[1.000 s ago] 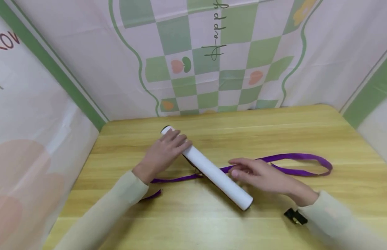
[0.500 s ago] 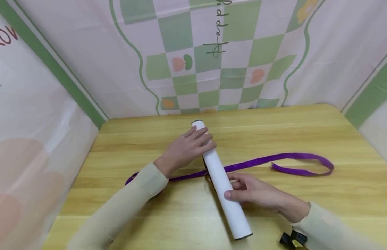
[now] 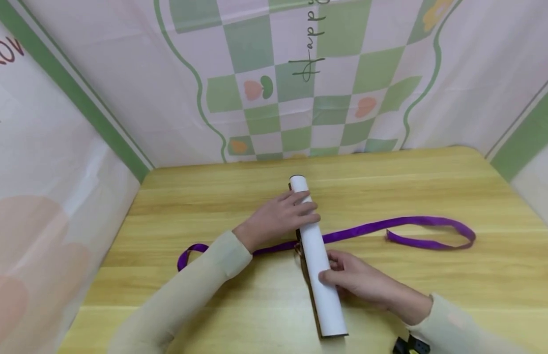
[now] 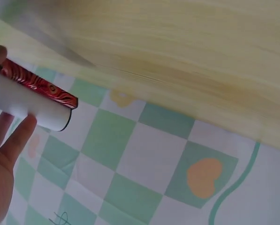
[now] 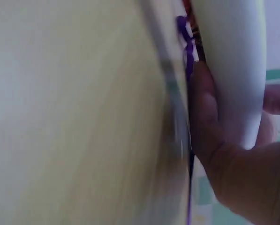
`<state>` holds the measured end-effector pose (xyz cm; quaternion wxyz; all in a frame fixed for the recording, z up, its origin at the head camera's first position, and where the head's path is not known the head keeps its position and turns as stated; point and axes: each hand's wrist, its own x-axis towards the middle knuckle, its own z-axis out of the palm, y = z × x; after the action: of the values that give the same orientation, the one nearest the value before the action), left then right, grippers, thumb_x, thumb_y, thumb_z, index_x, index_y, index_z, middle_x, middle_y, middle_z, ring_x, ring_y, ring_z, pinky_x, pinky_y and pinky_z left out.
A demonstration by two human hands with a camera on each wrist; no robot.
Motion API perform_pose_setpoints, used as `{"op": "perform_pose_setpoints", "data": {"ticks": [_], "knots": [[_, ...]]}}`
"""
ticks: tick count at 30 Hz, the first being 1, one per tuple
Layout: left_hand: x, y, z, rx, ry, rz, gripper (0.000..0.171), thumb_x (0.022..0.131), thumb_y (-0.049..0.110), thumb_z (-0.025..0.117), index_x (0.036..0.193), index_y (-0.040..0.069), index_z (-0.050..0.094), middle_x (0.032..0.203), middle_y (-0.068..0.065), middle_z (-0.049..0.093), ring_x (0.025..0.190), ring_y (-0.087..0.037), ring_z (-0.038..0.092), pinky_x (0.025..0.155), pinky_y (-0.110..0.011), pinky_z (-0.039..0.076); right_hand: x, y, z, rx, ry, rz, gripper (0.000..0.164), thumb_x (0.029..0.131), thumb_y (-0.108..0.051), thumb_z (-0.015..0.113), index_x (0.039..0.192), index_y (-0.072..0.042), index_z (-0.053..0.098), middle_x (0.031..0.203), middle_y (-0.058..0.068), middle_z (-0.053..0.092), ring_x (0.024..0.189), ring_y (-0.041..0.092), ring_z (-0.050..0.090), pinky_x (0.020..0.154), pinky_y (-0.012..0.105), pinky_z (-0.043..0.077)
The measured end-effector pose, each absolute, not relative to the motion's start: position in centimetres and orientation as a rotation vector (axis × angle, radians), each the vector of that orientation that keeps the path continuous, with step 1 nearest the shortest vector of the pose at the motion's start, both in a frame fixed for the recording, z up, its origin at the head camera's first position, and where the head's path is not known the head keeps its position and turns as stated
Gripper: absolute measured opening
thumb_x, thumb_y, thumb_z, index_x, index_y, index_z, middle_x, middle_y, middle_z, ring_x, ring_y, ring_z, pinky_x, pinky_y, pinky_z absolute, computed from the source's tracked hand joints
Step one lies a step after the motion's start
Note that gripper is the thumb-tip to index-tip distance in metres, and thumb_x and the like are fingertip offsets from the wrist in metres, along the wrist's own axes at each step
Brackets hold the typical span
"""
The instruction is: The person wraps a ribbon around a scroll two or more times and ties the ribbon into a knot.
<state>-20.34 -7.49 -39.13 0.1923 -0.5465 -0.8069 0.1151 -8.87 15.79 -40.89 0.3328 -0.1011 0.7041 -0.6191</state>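
Observation:
A long white roll (image 3: 317, 255) lies lengthwise on the table, pointing away from me. Along its left side runs a red strip with dark swirls (image 4: 41, 86), plain in the left wrist view. My left hand (image 3: 280, 216) grips the roll near its far end, fingers over the top and thumb on the strip side. Lower down, my right hand (image 3: 360, 278) holds it from the right, thumb on the near face and the other fingers partly hidden behind. A purple ribbon (image 3: 362, 229) passes beneath the roll, near a small metal ring (image 3: 298, 247) at its left edge.
The ribbon loops at the right, and its left end curls beside my left sleeve (image 3: 229, 253). A small black object (image 3: 417, 345) sits by my right cuff. Behind the wooden table (image 3: 203, 191) hangs a green-checked cloth (image 3: 296, 113).
The roll has swung from a diagonal to nearly straight away from me and shifted right at its far end. My right hand has come onto it, while my left hand moved right with it.

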Motion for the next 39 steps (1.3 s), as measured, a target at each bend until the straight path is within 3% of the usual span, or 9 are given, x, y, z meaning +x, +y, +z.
{"op": "perform_pose_setpoints", "data": {"ticks": [4,11,17,24,27,31,35,39], "knots": [[-20.6,-6.6,-39.0,-1.546,-2.312,0.329,0.038,0.104,0.013,0.066,0.138,0.031,0.061,0.148,0.005,0.062,0.149,-0.026,0.050,0.116,-0.039,0.050,-8.7,15.7,-40.5,-0.274,2.126,-1.484,0.071,0.097,-0.017,0.069,0.152,0.014,0.037,0.120,0.021,0.067,0.101,0.025,0.069,0.084,0.041,0.063],[-20.7,-5.5,-39.1,-1.574,-2.451,0.354,0.036,0.106,0.015,0.065,0.137,0.034,0.064,0.146,0.009,0.063,0.148,-0.023,0.052,0.105,-0.034,0.057,-8.6,16.0,-39.9,-0.342,2.283,-1.347,0.089,0.095,-0.018,0.074,0.160,0.011,0.021,0.104,0.014,0.070,0.085,0.021,0.070,0.067,0.033,0.062],[-20.4,-5.6,-39.1,-1.559,-2.562,0.322,0.033,0.103,0.015,0.070,0.131,0.033,0.068,0.142,0.011,0.066,0.147,-0.020,0.052,0.107,-0.036,0.056,-8.7,15.1,-40.1,-0.419,2.283,-1.340,0.091,0.093,-0.019,0.075,0.160,0.013,0.021,0.095,0.009,0.067,0.076,0.016,0.066,0.061,0.031,0.060],[-20.0,-5.1,-39.2,-1.548,-2.557,0.388,0.040,0.104,0.013,0.067,0.138,0.034,0.066,0.151,0.011,0.061,0.151,-0.018,0.047,0.113,-0.032,0.051,-8.6,15.2,-39.8,-0.395,2.291,-1.296,0.091,0.094,-0.019,0.076,0.159,0.014,0.022,0.089,0.007,0.065,0.067,0.016,0.064,0.056,0.031,0.058],[-19.7,-5.6,-39.2,-1.515,-2.572,0.395,0.046,0.105,0.013,0.065,0.146,0.034,0.061,0.162,0.007,0.051,0.154,-0.019,0.044,0.117,-0.034,0.049,-9.1,16.1,-39.3,-0.489,2.386,-1.187,0.081,0.094,-0.023,0.077,0.153,0.015,0.037,0.089,0.002,0.067,0.069,0.011,0.063,0.059,0.027,0.056],[-19.1,-7.3,-38.8,-1.445,-2.656,0.336,0.051,0.106,0.013,0.063,0.153,0.031,0.055,0.169,0.000,0.041,0.154,-0.023,0.044,0.119,-0.039,0.047,-10.2,18.0,-38.6,-0.609,2.715,-0.916,0.053,0.091,-0.024,0.081,0.132,0.006,0.066,0.092,0.000,0.073,0.076,0.008,0.064,0.067,0.028,0.057],[-17.9,-9.9,-38.1,-1.378,-2.844,0.164,0.044,0.106,0.024,0.065,0.150,0.024,0.059,0.158,-0.003,0.055,0.144,-0.025,0.055,0.118,-0.044,0.047,-11.5,20.7,-38.2,-0.595,3.026,-0.589,0.040,0.092,-0.024,0.081,0.123,0.000,0.073,0.107,0.012,0.075,0.095,0.026,0.071,0.083,0.046,0.062],[-16.1,-13.1,-37.6,-1.266,-3.039,0.029,0.042,0.101,0.040,0.072,0.136,0.018,0.069,0.136,-0.004,0.070,0.126,-0.025,0.066,0.111,-0.048,0.051,-12.8,23.9,-38.1,-0.572,3.081,-0.352,0.049,0.094,-0.027,0.079,0.130,0.004,0.068,0.128,0.028,0.068,0.118,0.051,0.063,0.099,0.066,0.052]]}}
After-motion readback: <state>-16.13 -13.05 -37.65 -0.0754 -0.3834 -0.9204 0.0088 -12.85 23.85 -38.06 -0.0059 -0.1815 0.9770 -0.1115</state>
